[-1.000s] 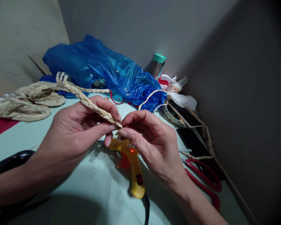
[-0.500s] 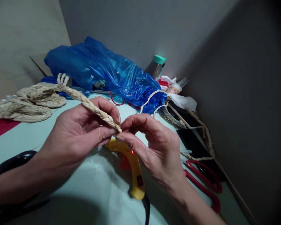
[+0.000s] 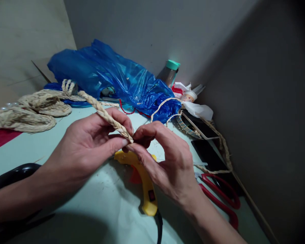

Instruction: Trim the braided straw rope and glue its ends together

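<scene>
A short braided cord of pale straw-like fibre (image 3: pixel 105 114) slants down from upper left to the fingertips in the middle. My left hand (image 3: pixel 87 144) is closed, pinching the cord close to its lower end. At that same end, the thumb and forefinger of my right hand (image 3: pixel 167 159) are pressed together on the tip; exactly what they grip there is hidden. Just beneath the hands lies a yellow glue gun (image 3: pixel 147 189) with a black cable, partly covered by my right thumb.
Bundles of fibre (image 3: pixel 38 110) lie at the left, in front of a blue plastic bag (image 3: pixel 112 71). Red-handled scissors (image 3: pixel 218 203) and a dark phone-like slab (image 3: pixel 205 154) lie at right. A green-capped bottle (image 3: pixel 172 73) stands by the wall. Black handles (image 3: pixel 17 173) sit at lower left.
The cord's upper end has swung slightly right, away from the fibre loops behind it. My right hand has shifted a little, its fingers still at the tip. The glue gun's red light no longer shows.
</scene>
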{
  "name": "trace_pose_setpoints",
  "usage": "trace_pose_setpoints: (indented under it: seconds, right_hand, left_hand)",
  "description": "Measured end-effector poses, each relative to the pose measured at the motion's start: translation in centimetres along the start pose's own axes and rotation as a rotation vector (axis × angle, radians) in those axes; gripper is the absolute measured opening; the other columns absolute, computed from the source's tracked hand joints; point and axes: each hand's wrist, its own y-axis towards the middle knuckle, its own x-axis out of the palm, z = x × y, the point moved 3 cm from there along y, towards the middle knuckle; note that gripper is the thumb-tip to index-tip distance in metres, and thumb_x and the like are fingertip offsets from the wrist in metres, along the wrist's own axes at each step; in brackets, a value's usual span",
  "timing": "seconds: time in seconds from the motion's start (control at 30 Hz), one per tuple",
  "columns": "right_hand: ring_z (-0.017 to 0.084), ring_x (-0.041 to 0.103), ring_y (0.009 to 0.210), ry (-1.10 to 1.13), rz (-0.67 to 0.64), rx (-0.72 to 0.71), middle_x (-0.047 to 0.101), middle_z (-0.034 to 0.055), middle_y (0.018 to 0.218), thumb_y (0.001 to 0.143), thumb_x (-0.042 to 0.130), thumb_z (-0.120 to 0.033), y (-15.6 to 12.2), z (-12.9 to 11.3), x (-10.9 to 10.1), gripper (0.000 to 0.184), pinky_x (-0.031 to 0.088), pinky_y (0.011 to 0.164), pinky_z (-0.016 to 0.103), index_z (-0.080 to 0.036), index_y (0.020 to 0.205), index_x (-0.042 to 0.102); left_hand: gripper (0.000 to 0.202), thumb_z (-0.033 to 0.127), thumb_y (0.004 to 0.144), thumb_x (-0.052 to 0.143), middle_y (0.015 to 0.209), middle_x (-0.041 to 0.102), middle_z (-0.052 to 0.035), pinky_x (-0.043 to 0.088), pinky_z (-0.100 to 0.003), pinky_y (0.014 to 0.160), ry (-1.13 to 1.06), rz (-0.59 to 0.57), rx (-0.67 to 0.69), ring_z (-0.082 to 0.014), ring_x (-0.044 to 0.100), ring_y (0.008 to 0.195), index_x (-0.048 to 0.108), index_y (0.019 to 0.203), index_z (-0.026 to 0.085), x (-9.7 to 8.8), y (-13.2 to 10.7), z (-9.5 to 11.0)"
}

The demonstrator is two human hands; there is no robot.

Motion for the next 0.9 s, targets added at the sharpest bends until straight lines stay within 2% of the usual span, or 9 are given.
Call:
trace_pose_setpoints:
  seconds: [0.27, 0.43, 0.67, 0.8, 0.9]
  right_hand:
    - [0.012, 0.059, 0.08, 0.039, -0.028, 0.029, 0.062, -0.0005, 0.09, 0.087, 0.072, -0.01, -0.11, 0.35, -0.19, 0.019, 0.05, 0.076, 0.024, -0.02, 0.096, 0.058]
    - [0.013, 0.059, 0.079, 0.011, -0.039, 0.013, 0.061, 0.0002, 0.087, 0.092, 0.067, -0.014, -0.04, 0.22, -0.08, 0.012, 0.049, 0.074, 0.026, -0.021, 0.092, 0.057]
    - [0.013, 0.063, 0.079, 0.008, 0.062, 0.014, 0.064, -0.0003, 0.087, 0.091, 0.069, -0.015, -0.17, -0.39, 0.05, 0.015, 0.053, 0.074, 0.026, -0.023, 0.092, 0.056]
    - [0.015, 0.065, 0.081, 0.052, 0.108, 0.067, 0.061, -0.0011, 0.085, 0.09, 0.07, -0.014, -0.42, -0.43, 0.08, 0.023, 0.056, 0.074, 0.028, -0.026, 0.095, 0.051]
    - [0.014, 0.064, 0.079, 0.005, 0.112, 0.053, 0.06, -0.0015, 0.084, 0.089, 0.07, -0.013, -0.39, -0.54, 0.12, 0.026, 0.056, 0.071, 0.027, -0.026, 0.094, 0.049]
  left_hand:
    - [0.018, 0.009, 0.075, 0.071, 0.08, 0.066, 0.0039, 0.054, -0.012, 0.067, -0.108, 0.004, -0.063, -0.0091, 0.066, 0.075, 0.075, 0.08, 0.025, 0.48, 0.31, 0.14]
    - [0.018, 0.008, 0.077, 0.071, 0.081, 0.069, 0.0042, 0.055, -0.012, 0.07, -0.143, -0.022, -0.094, -0.0095, 0.068, 0.078, 0.075, 0.081, 0.025, 0.46, 0.51, 0.08]
    - [0.014, 0.012, 0.082, 0.071, 0.083, 0.069, 0.005, 0.053, -0.012, 0.072, -0.16, -0.074, -0.097, -0.0091, 0.067, 0.081, 0.074, 0.085, 0.026, -0.06, 0.07, -0.06]
    - [0.012, 0.016, 0.08, 0.075, 0.084, 0.069, 0.0046, 0.055, -0.015, 0.071, -0.194, -0.059, -0.134, -0.0115, 0.067, 0.081, 0.073, 0.086, 0.027, -0.04, 0.0, -0.29]
    - [0.012, 0.017, 0.081, 0.074, 0.083, 0.069, 0.0041, 0.054, -0.016, 0.07, -0.203, -0.039, -0.165, -0.0119, 0.066, 0.081, 0.072, 0.087, 0.027, 0.11, -0.02, -0.44]
